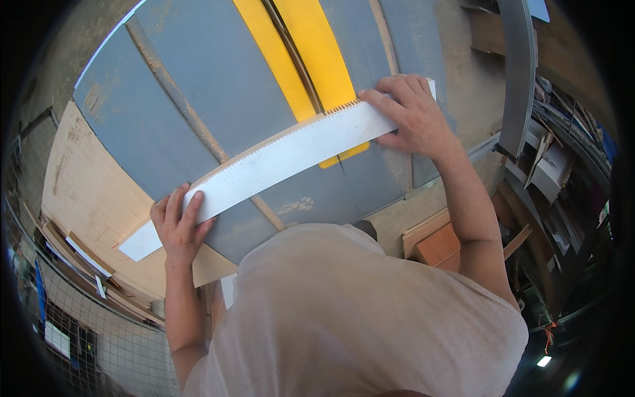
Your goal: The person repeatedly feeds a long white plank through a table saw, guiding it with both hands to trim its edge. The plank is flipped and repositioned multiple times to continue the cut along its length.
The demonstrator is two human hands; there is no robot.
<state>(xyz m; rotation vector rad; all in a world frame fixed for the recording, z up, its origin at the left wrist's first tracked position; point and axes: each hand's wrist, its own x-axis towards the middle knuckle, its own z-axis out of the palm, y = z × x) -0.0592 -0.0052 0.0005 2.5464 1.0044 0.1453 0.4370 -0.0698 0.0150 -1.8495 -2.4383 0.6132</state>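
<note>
A long white board [291, 159] with a row of fine parallel cuts along its far edge lies across a grey machine table [211, 73]. My left hand [180, 225] grips its left part, the fingers over the far edge and the thumb on the near side. Close to the board's right end, my right hand [411, 116] clasps it, fingers over the far edge and thumb at the near one. The board crosses a yellow insert plate [264, 46] with a dark lengthwise slot, part of which it hides. No blade can be made out.
Sawdust-filled grooves [178, 92] run along the grey table. A pale wooden panel [92, 178] adjoins its left side. Offcuts [555, 165] are heaped at the right, near an upright grey panel [518, 79]. Wire mesh [119, 344] stands at lower left, and a brown box [436, 245] sits below the table.
</note>
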